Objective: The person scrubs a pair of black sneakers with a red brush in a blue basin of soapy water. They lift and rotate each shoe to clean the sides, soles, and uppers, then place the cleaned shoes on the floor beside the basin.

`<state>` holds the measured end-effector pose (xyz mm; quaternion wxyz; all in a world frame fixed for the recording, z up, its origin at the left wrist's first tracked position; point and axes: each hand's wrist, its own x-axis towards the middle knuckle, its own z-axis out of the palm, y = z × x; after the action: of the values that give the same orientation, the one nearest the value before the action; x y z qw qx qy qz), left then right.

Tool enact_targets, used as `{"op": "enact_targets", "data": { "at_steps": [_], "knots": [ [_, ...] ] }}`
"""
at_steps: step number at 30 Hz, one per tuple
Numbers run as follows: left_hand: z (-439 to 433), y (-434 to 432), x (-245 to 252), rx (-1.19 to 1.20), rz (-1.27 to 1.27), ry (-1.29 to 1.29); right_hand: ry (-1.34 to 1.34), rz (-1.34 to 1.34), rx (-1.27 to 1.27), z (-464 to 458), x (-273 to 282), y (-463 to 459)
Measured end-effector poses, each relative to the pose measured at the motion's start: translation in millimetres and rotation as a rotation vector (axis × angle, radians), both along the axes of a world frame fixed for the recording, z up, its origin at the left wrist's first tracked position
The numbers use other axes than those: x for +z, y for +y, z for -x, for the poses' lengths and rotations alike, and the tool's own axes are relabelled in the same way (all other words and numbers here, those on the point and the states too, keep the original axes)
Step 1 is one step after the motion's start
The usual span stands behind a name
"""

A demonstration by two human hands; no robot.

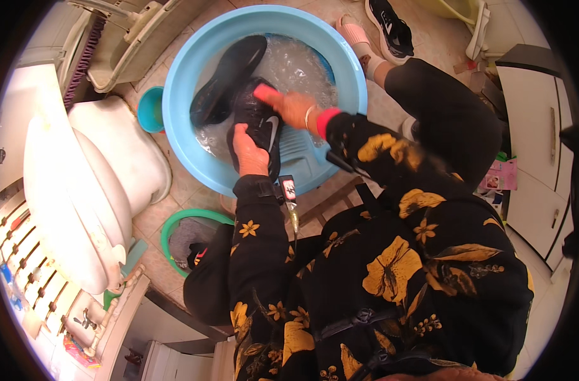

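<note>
A large light-blue plastic basin [184,152] stands before me with cloudy, sudsy water [303,66] in it. My left hand [251,151] holds a wet black sneaker [258,125] with a white swoosh by its heel end. Closed around a pink-red brush or block [265,93], my right hand [296,109] presses it near the toe of that sneaker; its underside is hidden. A second dark shoe [232,71] lies in the water at the basin's upper left. Washboard ridges [299,147] are moulded into the basin's near right side.
Left of the basin are a small blue tub [150,109] and a white toilet [122,147]. A green-rimmed basin [168,233] with grey cloth stands lower left. A black-and-white sneaker [392,28] lies upper right, near my pink slipper [353,32]. A white cabinet [532,124] stands at right.
</note>
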<state>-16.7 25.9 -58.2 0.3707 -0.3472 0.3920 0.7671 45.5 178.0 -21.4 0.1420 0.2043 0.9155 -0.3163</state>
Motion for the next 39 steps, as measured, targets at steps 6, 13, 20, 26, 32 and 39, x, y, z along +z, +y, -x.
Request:
{"op": "enact_targets", "data": {
  "at_steps": [6, 13, 20, 26, 32, 39],
  "knots": [
    [2.1, 2.0, 1.3, 0.05, 0.11, -0.04, 0.01, -0.06, -0.377, 3.6, -70.0, 39.0],
    [-4.3, 0.1, -1.4, 0.011, 0.085, -0.015, -0.076, 0.194, 0.052, -20.7, 7.5, -23.3],
    [-10.4, 3.2, 4.5, 0.029, 0.02, 0.074, 0.203, 0.087, 0.196, 16.4, -11.0, -2.2],
    [-9.6, 5.9, -2.2, -0.023, 0.166, 0.024, -0.064, -0.002, 0.246, 19.3, 5.9, -5.2],
    [-3.1, 12.4, 15.8, -0.132, 0.193, 0.041, 0.198, -0.182, 0.142, 34.7, -6.5, 17.4],
    [-40.6, 3.0, 88.8, -1.46, 1.314, 0.996, -0.036, -0.007, -0.441, 2.2, -57.0, 50.1]
  ]
}}
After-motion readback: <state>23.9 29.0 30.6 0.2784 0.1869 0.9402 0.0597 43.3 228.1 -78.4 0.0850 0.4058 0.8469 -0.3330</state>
